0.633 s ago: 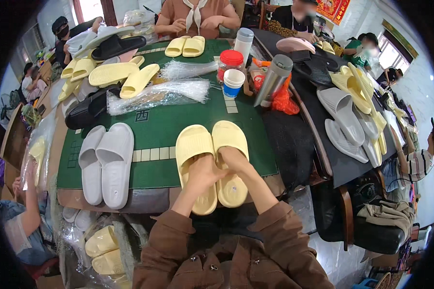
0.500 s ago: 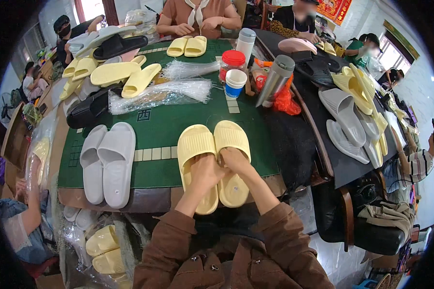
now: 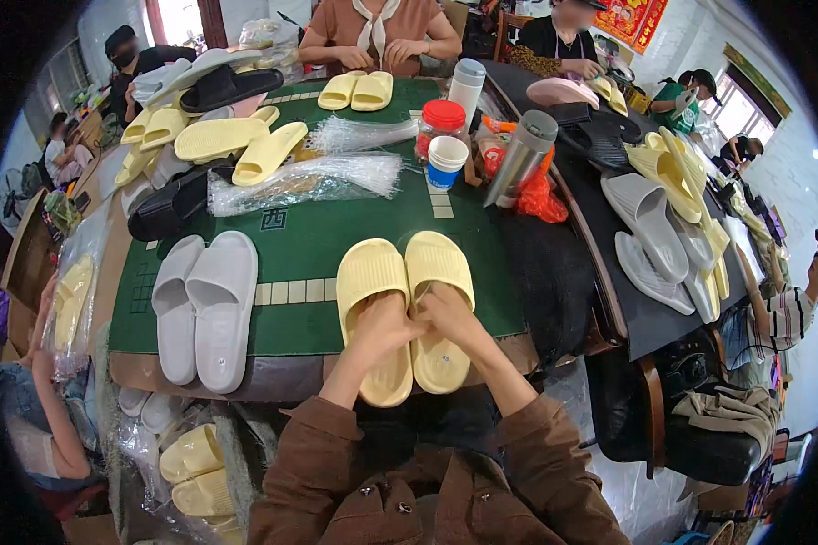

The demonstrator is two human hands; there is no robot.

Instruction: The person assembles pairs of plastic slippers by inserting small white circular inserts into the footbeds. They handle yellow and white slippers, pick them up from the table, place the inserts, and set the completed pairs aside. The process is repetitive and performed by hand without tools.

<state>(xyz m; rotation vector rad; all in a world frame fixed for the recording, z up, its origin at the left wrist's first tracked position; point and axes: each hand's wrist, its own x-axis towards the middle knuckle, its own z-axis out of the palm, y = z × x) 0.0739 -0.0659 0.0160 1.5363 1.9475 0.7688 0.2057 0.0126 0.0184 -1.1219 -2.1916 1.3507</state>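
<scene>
A pair of pale yellow slide slippers lies side by side at the table's near edge, heels toward me. My left hand (image 3: pixel 382 325) reaches into the left yellow slipper (image 3: pixel 370 263), its fingers partly hidden under the ribbed strap. Inside the right yellow slipper (image 3: pixel 440 259) is my right hand (image 3: pixel 445 313), fingers curled at the strap's inner edge. Both thumbs come together where the two straps meet, pinching there. Whether anything thin is between the fingertips cannot be made out. To the left stands a pair of grey slippers (image 3: pixel 223 309) on the green mat (image 3: pixel 300 331).
Bundles of clear plastic strips (image 3: pixel 309 180) lie mid-table, near a white-and-blue cup (image 3: pixel 445 163), a red-lidded jar (image 3: pixel 443 123) and a steel flask (image 3: pixel 523 154). Slippers pile up at left and on the dark right-hand table (image 3: pixel 641 313). A co-worker (image 3: pixel 379 36) sits opposite.
My hands stay at the straps; the right one has shifted slightly toward me. The slippers have barely moved. At the left, another person's arm and a bagged yellow slipper have moved a little.
</scene>
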